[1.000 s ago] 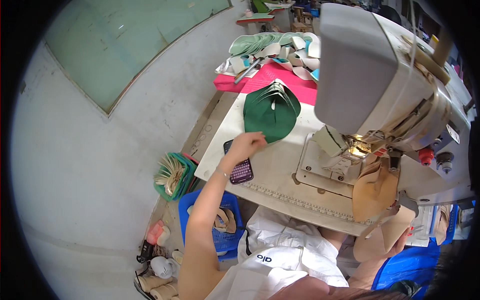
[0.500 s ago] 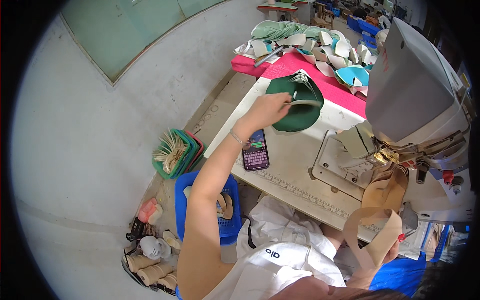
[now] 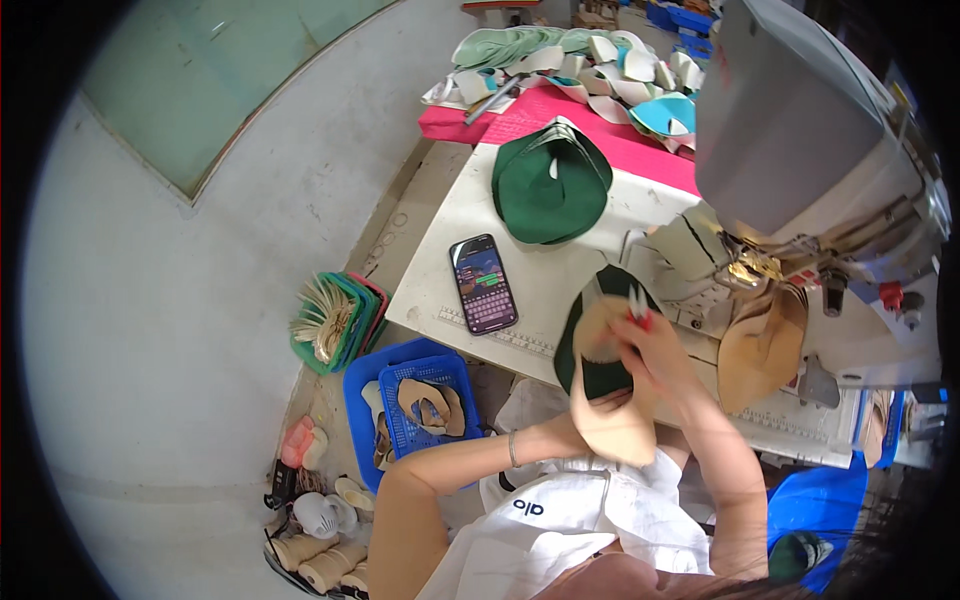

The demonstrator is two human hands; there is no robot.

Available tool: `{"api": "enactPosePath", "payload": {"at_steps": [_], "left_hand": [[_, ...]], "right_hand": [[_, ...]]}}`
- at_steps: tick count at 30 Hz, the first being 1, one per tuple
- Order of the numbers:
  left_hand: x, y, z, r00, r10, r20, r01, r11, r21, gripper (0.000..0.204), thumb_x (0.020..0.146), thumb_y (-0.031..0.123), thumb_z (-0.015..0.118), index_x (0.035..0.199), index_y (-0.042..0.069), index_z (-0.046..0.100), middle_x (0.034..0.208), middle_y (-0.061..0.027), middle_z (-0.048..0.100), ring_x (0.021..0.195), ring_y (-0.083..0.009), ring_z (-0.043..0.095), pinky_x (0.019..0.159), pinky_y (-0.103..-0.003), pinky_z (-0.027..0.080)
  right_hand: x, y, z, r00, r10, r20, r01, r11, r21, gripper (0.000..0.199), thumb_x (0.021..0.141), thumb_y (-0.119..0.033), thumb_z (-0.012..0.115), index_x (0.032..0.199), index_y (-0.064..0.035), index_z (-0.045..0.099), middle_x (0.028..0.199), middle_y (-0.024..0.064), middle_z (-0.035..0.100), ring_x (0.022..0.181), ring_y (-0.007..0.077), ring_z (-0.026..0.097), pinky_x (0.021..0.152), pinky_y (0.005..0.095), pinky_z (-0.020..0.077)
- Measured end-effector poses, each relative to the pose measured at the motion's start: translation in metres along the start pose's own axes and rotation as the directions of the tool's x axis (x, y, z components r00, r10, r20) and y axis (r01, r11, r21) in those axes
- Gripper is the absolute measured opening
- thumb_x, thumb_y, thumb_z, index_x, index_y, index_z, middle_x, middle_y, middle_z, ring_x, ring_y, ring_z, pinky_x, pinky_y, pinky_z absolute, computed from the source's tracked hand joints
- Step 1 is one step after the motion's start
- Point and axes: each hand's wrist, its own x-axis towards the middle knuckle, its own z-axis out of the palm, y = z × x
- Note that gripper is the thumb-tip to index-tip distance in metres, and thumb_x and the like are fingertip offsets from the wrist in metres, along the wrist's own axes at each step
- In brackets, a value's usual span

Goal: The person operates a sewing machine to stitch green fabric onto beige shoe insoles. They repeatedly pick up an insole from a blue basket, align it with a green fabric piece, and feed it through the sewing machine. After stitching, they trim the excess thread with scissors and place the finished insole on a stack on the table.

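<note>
Left of the phone (image 3: 484, 285): 1 green basket (image 3: 349, 325) of pale strips (image 3: 325, 318), then 1 blue basket (image 3: 402, 437) of tan offcuts (image 3: 428, 402). Right of phone: left hand (image 3: 578, 432) low, fingers hidden, can't tell; 1 tan piece (image 3: 615, 435) over 1 dark green piece (image 3: 604, 380); right hand (image 3: 655, 350) angled in, fingers bent at the tan, grip too blurred.

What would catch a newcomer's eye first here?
Probably the bulky grey sewing machine head at upper right. Then the bright pink cover beyond the white tabletop. Front and centre, a pale beige piece stands out against a dark green one, with a lit phone to their left.
</note>
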Motion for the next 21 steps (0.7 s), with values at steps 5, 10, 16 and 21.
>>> {"api": "enactPosePath", "payload": {"at_steps": [5,10,16,21], "left_hand": [[0.010,0.022,-0.032,0.997,0.017,0.074,-0.018,1.000,0.022,0.048,0.081,0.008,0.055,0.128,0.001,0.049,0.136,-0.0136,0.047,0.123,-0.0262,0.048,0.099,-0.037,0.042],[-0.001,0.037,-0.050,0.988,-0.142,0.067,0.156,0.914,-0.375,0.033,0.086,0.008,0.059,0.118,0.001,0.058,0.119,-0.0123,0.060,0.106,-0.0234,0.060,0.089,-0.033,0.048],[0.015,0.007,-0.102,0.687,-0.418,-0.595,0.536,0.844,0.026,0.043,0.083,0.021,0.067,0.118,0.001,0.054,0.079,-0.0105,0.066,0.068,-0.0262,0.065,0.067,-0.034,0.052],[0.028,-0.048,-0.095,0.683,-0.544,-0.488,0.682,0.714,0.158,0.058,0.086,0.023,0.061,0.131,-0.004,0.036,0.076,-0.0187,0.063,0.066,-0.0368,0.061,0.062,-0.042,0.049]], "right_hand": [[0.073,0.012,0.001,0.997,0.004,-0.081,-0.003,1.000,0.016,0.020,0.091,-0.018,0.052,0.088,-0.0019,0.062,0.051,-0.0039,0.041,0.040,0.0049,0.028,0.039,0.0236,0.0201],[0.056,0.009,0.004,0.998,0.046,0.030,-0.043,0.995,-0.091,0.021,0.091,-0.022,0.055,0.093,-0.0038,0.064,0.056,-0.0018,0.050,0.043,0.0038,0.030,0.040,0.0228,0.0209],[0.017,0.013,-0.040,0.779,-0.626,-0.029,0.356,0.480,-0.802,0.031,0.086,-0.022,0.060,0.112,-0.0060,0.062,0.098,0.0129,0.066,0.072,0.0260,0.064,0.066,0.0352,0.0505],[0.027,0.016,-0.052,0.786,-0.618,0.007,0.228,0.280,-0.933,0.028,0.081,-0.021,0.063,0.105,-0.0063,0.066,0.095,0.0132,0.066,0.083,0.0300,0.064,0.073,0.0394,0.0509]]}}
